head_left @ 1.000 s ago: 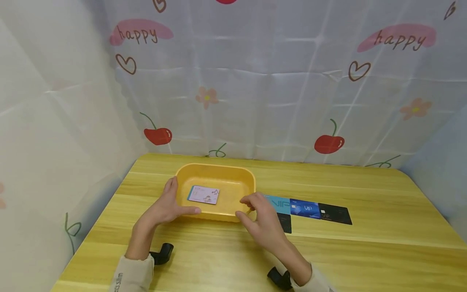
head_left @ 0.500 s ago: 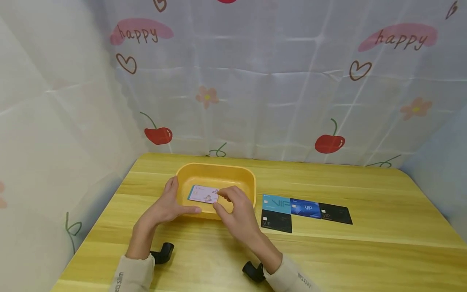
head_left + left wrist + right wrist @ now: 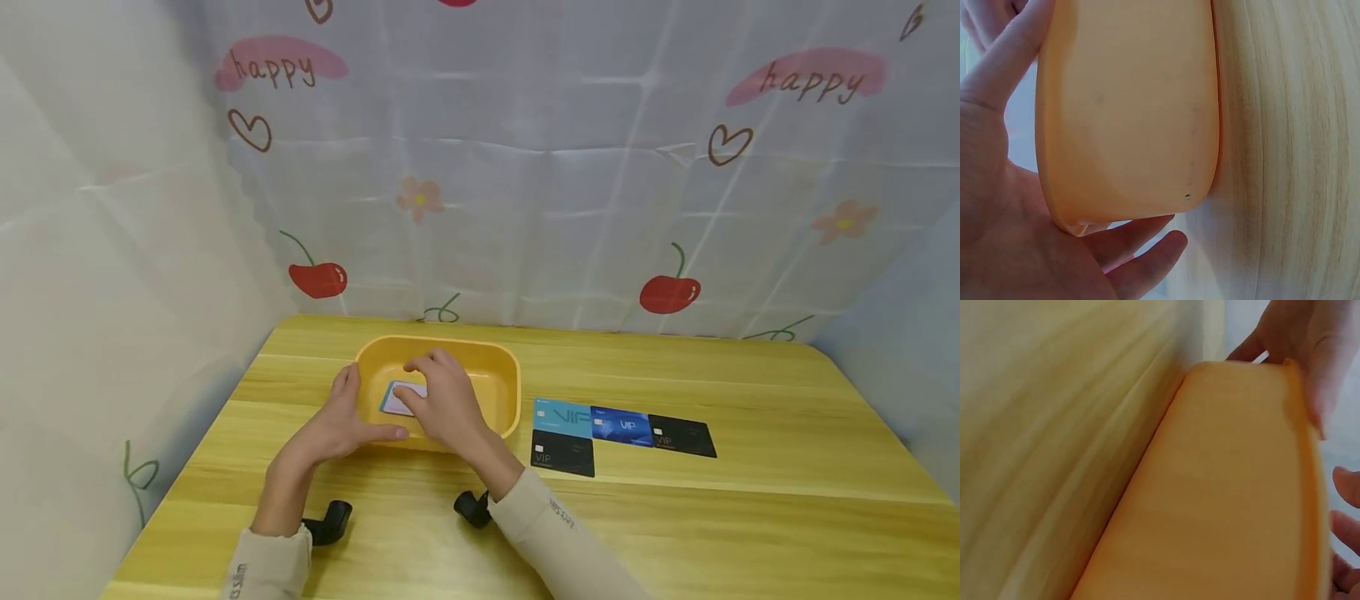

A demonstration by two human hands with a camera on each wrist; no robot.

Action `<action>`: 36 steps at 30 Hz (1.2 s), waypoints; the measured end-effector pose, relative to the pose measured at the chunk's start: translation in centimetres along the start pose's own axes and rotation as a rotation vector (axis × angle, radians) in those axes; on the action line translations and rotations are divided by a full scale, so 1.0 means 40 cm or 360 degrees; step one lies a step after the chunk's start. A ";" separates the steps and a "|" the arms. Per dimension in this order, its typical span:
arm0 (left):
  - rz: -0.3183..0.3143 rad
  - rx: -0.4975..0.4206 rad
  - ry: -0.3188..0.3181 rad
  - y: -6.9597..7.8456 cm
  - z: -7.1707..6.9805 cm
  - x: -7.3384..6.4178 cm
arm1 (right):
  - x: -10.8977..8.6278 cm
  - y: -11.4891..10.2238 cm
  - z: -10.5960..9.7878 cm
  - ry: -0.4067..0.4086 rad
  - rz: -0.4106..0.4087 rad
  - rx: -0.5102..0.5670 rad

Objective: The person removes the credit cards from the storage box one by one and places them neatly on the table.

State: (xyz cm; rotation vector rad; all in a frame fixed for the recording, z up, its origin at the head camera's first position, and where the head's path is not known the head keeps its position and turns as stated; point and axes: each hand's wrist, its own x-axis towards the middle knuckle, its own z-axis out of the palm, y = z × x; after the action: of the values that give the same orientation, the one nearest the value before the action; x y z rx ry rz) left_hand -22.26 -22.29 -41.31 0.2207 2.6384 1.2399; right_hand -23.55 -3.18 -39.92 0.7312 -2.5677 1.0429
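Note:
A yellow plastic basin (image 3: 513,392) stands on the wooden table, and my left hand (image 3: 339,427) grips its left end. In the left wrist view, the thumb (image 3: 1013,56) lies along the rim while the other fingers reach round the outer wall. Inside the basin lies a pale pink card (image 3: 395,407) with a light blue edge showing under its left side. Over that card is my right hand (image 3: 448,404), thumb and fingers spread apart with a gap between them. It covers the card's right part. In the right wrist view, its fingertips (image 3: 1346,528) show beside the rim.
Right of the basin, a light blue VIP card (image 3: 558,417), a blue card (image 3: 621,427) and a black card (image 3: 682,437) lie in a row. Another black card (image 3: 562,454) lies below the light blue one. A patterned white curtain (image 3: 480,233) hangs behind the table.
My right hand has moved left from the basin's right front rim to above the pale pink card. My left hand keeps its grip on the basin.

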 end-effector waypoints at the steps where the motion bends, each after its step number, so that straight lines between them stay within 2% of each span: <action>1: -0.0002 -0.0002 -0.0004 -0.001 0.000 0.000 | 0.009 0.002 0.006 -0.0035 0.0005 -0.0056; 5: -0.0002 0.0000 -0.0006 -0.003 0.001 -0.002 | 0.033 0.014 0.029 -0.0109 -0.0052 -0.0273; 10: 0.0013 0.0000 -0.0008 -0.002 0.004 -0.002 | 0.040 0.028 0.053 -0.0161 -0.0083 -0.0341; 21: 0.0018 0.0004 -0.0026 0.005 0.001 -0.004 | 0.040 0.042 0.077 -0.0438 0.0116 -0.0188; 28: 0.0024 0.0006 -0.0009 0.003 -0.003 -0.002 | 0.053 0.054 0.091 -0.0589 0.0264 -0.0265; 36: 0.0019 -0.0012 -0.0001 0.000 -0.004 -0.002 | 0.055 0.058 0.088 -0.0632 0.0345 -0.0361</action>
State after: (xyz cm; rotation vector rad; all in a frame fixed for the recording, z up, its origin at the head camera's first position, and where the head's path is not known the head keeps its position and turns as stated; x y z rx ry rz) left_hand -22.24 -22.42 -41.22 0.2357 2.6352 1.2530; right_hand -26.86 -5.04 -42.79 0.6658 -3.0986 0.6967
